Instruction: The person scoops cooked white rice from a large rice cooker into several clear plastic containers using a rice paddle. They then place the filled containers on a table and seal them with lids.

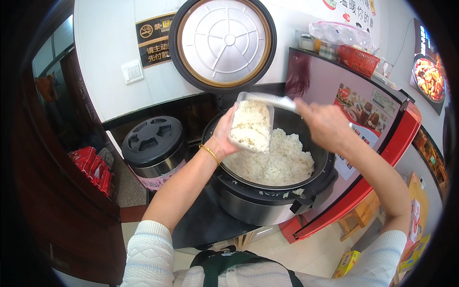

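My left hand [224, 132] holds a clear plastic container [271, 123] filled with cooked white rice [251, 125], tilted over a large rice cooker [258, 208]. In my right hand [321, 123] is the handle of a white rice paddle [278, 101], blurred, its far end at the container's top edge. Below both hands, a mound of cooked rice [272, 165] lies in the cooker's dark inner pot. The cooker's round lid [229, 39] stands raised behind it. Some grains stick to the cooker's rim.
Left of the cooker stands a steel drum with a black lid [152, 140]. A red-edged refrigerator [315, 79] stands close on the right, with a red plastic basket [358, 60] on top. Wooden stools [362, 211] and boxes are at the lower right.
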A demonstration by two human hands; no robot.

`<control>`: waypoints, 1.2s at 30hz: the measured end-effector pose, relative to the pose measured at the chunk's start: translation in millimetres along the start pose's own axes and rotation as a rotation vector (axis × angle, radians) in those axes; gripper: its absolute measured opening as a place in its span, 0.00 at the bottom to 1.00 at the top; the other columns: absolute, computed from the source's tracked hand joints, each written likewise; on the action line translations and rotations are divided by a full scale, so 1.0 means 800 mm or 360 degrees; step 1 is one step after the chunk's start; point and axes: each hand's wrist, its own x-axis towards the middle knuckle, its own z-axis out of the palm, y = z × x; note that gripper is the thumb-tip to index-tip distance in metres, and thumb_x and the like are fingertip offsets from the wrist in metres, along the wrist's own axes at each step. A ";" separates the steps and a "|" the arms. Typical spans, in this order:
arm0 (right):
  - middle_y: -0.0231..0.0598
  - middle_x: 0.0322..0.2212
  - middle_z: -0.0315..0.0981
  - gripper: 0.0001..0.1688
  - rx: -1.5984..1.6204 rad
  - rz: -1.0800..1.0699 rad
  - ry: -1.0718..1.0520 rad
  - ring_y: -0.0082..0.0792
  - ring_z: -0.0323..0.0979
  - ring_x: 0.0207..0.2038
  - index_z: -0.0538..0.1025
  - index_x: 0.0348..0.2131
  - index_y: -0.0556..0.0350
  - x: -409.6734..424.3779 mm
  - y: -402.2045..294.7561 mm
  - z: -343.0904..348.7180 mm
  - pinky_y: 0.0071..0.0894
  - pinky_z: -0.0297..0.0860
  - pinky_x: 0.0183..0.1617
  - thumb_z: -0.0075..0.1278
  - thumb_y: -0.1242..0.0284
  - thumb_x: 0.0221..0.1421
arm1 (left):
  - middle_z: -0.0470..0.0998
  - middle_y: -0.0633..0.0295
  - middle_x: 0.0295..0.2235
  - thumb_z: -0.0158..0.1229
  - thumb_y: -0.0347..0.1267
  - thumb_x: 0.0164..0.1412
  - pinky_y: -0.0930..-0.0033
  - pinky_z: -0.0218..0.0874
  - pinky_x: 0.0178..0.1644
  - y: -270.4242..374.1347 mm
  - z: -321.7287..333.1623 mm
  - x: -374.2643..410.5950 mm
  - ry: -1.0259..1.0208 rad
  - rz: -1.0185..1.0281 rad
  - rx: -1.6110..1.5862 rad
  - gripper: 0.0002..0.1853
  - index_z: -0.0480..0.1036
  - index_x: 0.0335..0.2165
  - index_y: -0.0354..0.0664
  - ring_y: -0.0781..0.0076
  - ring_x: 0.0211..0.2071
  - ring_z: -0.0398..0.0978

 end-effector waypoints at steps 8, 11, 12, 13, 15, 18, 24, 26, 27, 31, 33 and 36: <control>0.51 0.19 0.73 0.20 0.1010 0.0083 -0.0143 0.50 0.73 0.22 0.73 0.49 0.58 -0.012 0.002 -0.051 0.43 0.69 0.29 0.47 0.80 0.56 | 0.70 0.53 0.56 0.34 0.52 0.70 0.44 0.56 0.62 0.007 0.009 -0.014 0.0264 0.0073 0.0038 0.31 0.67 0.57 0.44 0.52 0.56 0.68; 0.50 0.16 0.70 0.20 0.1227 0.0131 -0.0310 0.45 0.72 0.20 0.73 0.51 0.57 -0.015 -0.005 -0.035 0.40 0.68 0.29 0.46 0.79 0.59 | 0.71 0.53 0.56 0.35 0.51 0.70 0.43 0.57 0.61 0.005 0.018 -0.017 0.0261 0.0068 0.0037 0.30 0.68 0.56 0.44 0.52 0.56 0.68; 0.49 0.16 0.70 0.20 0.1124 0.0074 -0.0300 0.43 0.72 0.20 0.72 0.52 0.56 -0.008 -0.004 -0.018 0.38 0.68 0.29 0.46 0.78 0.59 | 0.71 0.54 0.56 0.36 0.49 0.69 0.44 0.57 0.61 0.004 0.017 -0.010 0.0191 0.0072 0.0021 0.28 0.69 0.56 0.44 0.53 0.56 0.68; 0.48 0.16 0.69 0.21 0.1022 0.0015 -0.0291 0.40 0.73 0.20 0.72 0.53 0.55 -0.003 -0.003 -0.011 0.37 0.69 0.29 0.46 0.78 0.60 | 0.71 0.54 0.55 0.37 0.49 0.69 0.44 0.58 0.61 0.001 0.015 -0.008 0.0172 0.0068 0.0003 0.28 0.69 0.55 0.44 0.53 0.56 0.69; 0.35 0.15 0.70 0.22 0.1446 0.0296 -0.0425 0.24 0.68 0.18 0.71 0.56 0.53 0.002 0.003 -0.027 0.30 0.68 0.26 0.46 0.72 0.63 | 0.72 0.55 0.55 0.37 0.48 0.69 0.44 0.58 0.60 0.002 0.011 -0.011 0.0160 0.0081 -0.0025 0.28 0.69 0.55 0.43 0.53 0.55 0.69; 0.33 0.14 0.69 0.19 0.1296 0.0661 -0.0395 0.21 0.66 0.16 0.75 0.51 0.57 0.015 0.038 -0.032 0.26 0.66 0.21 0.41 0.73 0.63 | 0.69 0.46 0.56 0.34 0.46 0.69 0.43 0.59 0.61 0.021 -0.008 -0.011 0.0199 0.0228 0.0010 0.30 0.65 0.58 0.39 0.44 0.56 0.68; 0.45 0.16 0.73 0.15 0.0862 0.0918 -0.1176 0.34 0.71 0.14 0.76 0.30 0.68 0.052 0.037 0.098 0.36 0.68 0.17 0.36 0.81 0.53 | 0.68 0.45 0.57 0.37 0.48 0.68 0.39 0.57 0.61 0.055 -0.009 -0.041 0.0200 0.0397 0.0080 0.30 0.65 0.58 0.39 0.36 0.57 0.66; 0.49 0.18 0.72 0.15 0.0900 0.0987 -0.1285 0.35 0.71 0.16 0.74 0.30 0.73 0.071 0.022 0.139 0.37 0.67 0.19 0.35 0.82 0.53 | 0.67 0.45 0.58 0.37 0.48 0.68 0.39 0.56 0.61 0.057 -0.005 -0.048 0.0208 0.0431 0.0053 0.30 0.65 0.58 0.40 0.36 0.58 0.64; 0.48 0.18 0.71 0.15 0.0905 0.1078 -0.1323 0.34 0.70 0.17 0.74 0.31 0.72 0.082 0.017 0.152 0.37 0.66 0.19 0.35 0.81 0.53 | 0.67 0.45 0.58 0.37 0.48 0.68 0.39 0.56 0.61 0.056 -0.003 -0.052 0.0207 0.0446 0.0033 0.30 0.65 0.58 0.39 0.36 0.58 0.64; 0.42 0.15 0.68 0.13 0.0999 0.1404 -0.1411 0.31 0.65 0.16 0.72 0.26 0.70 0.117 -0.004 0.196 0.38 0.61 0.21 0.34 0.82 0.53 | 0.65 0.45 0.59 0.37 0.48 0.69 0.39 0.55 0.62 0.051 -0.002 -0.074 0.0246 0.0503 -0.0033 0.31 0.63 0.59 0.39 0.35 0.59 0.62; 0.41 0.15 0.67 0.14 0.1100 0.1508 -0.1477 0.30 0.64 0.15 0.72 0.26 0.69 0.131 -0.009 0.213 0.38 0.61 0.22 0.33 0.82 0.53 | 0.63 0.45 0.60 0.36 0.49 0.69 0.38 0.53 0.63 0.050 -0.004 -0.084 0.0242 0.0513 -0.0027 0.32 0.61 0.61 0.39 0.34 0.60 0.61; 0.38 0.16 0.66 0.13 0.1245 0.1293 -0.1733 0.28 0.62 0.15 0.71 0.31 0.68 0.143 0.005 0.249 0.35 0.61 0.20 0.33 0.80 0.58 | 0.61 0.44 0.62 0.35 0.50 0.69 0.37 0.52 0.63 0.048 -0.004 -0.095 0.0234 0.0545 -0.0029 0.34 0.58 0.63 0.39 0.34 0.60 0.59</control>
